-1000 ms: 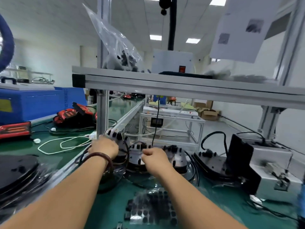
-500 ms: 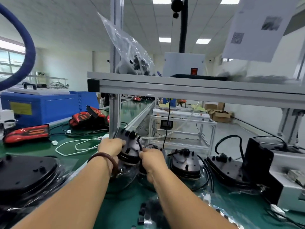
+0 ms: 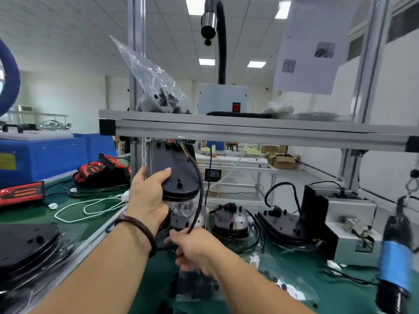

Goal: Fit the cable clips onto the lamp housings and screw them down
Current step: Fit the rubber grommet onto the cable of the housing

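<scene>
Both hands hold: left hand (image 3: 148,196) housing (image 3: 173,171), right hand (image 3: 195,250) cable (image 3: 199,200).

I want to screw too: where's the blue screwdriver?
In the head view, the blue screwdriver hangs at the far right, beside the grey metal fixture.

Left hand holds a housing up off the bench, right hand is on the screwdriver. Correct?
Not quite. The right hand grips the housing's black cable, not the screwdriver, which hangs untouched at the far right. The left hand does hold the housing up off the bench. The head view shows it.
</scene>
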Demonstrator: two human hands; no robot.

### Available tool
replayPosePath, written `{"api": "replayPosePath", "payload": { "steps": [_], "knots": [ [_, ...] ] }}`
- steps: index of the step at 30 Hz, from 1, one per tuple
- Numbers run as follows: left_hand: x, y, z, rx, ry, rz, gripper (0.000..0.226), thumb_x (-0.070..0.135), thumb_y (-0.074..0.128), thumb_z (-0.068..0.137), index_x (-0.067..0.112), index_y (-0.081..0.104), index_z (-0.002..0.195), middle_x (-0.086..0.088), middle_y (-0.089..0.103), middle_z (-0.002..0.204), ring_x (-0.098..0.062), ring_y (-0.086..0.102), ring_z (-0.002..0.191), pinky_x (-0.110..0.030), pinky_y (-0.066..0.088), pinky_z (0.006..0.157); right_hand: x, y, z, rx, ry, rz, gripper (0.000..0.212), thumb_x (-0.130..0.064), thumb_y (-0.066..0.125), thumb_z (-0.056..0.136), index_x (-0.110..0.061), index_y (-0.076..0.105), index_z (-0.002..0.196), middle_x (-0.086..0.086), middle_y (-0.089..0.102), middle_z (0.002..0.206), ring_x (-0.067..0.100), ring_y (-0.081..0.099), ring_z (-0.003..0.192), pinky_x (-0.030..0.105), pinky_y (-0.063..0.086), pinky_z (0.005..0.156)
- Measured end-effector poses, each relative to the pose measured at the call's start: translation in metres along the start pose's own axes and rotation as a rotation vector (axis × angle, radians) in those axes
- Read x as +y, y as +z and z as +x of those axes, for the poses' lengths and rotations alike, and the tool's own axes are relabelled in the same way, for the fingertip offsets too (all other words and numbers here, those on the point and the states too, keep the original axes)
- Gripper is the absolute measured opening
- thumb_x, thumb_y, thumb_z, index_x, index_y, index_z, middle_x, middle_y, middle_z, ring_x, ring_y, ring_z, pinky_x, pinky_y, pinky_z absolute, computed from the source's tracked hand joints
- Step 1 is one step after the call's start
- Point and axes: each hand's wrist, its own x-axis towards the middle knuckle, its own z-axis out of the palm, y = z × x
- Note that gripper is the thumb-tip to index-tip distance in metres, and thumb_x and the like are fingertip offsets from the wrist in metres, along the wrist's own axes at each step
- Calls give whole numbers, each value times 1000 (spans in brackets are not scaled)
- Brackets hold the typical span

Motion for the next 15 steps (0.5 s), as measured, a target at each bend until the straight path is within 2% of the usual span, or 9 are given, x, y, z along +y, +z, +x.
{"api": "replayPosePath", "payload": {
  "steps": [2, 4, 6, 8, 10, 12, 15],
  "knots": [
    [7, -8, -6, -31, 70, 59, 53, -5, 57, 88, 11, 44, 137, -14, 65, 116, -29, 66, 96, -40, 57, 76, -5, 8, 1, -69, 40, 167, 38, -40, 38, 103, -11, 60, 91, 5, 58, 69, 11, 57, 50, 18, 46, 48],
    [18, -20, -9, -2, 226, 195, 45, -3, 61, 86, 17, 53, 126, -9, 65, 116, -27, 63, 104, -41, 55, 84, -9, 4, 2, 19, -25, 468, 39, -31, 39, 104, -3, 59, 86, 11, 63, 68, 14, 60, 53, 19, 49, 50],
    [31, -33, -11, 85, 414, 467, 62, 6, 69, 83, 18, 43, 137, -7, 51, 136, -23, 52, 122, -44, 45, 102, -16, -9, 3, 119, -120, 707, 35, -25, 42, 103, 2, 62, 93, 16, 67, 77, 19, 64, 65, 24, 54, 60],
    [40, -45, -16, 188, 604, 787, 76, 16, 73, 80, 19, 32, 145, -3, 39, 144, -19, 42, 130, -39, 33, 112, -25, -23, 0, 175, -220, 850, 30, -22, 44, 102, 2, 62, 101, 19, 67, 92, 24, 65, 79, 29, 56, 72],
    [43, -51, -26, 220, 758, 963, 79, 18, 72, 80, 16, 29, 146, -6, 38, 138, -19, 37, 129, -30, 27, 110, -33, -35, -2, 240, -322, 939, 25, -21, 46, 100, -1, 60, 104, 19, 66, 102, 25, 66, 89, 30, 57, 76],
    [44, -54, -35, 219, 845, 1054, 78, 14, 72, 80, 12, 29, 145, -12, 40, 132, -22, 34, 125, -29, 27, 106, -41, -45, -7, 303, -440, 984, 16, -19, 50, 96, -7, 60, 101, 16, 65, 110, 22, 65, 94, 27, 55, 75],
    [44, -59, -45, 221, 790, 1134, 76, 12, 71, 79, 9, 32, 144, -15, 43, 132, -23, 34, 123, -34, 29, 108, -52, -65, -20, 363, -624, 937, 9, -21, 56, 90, -19, 64, 93, 1, 65, 103, 13, 59, 89, 23, 51, 73]
  ]
}}
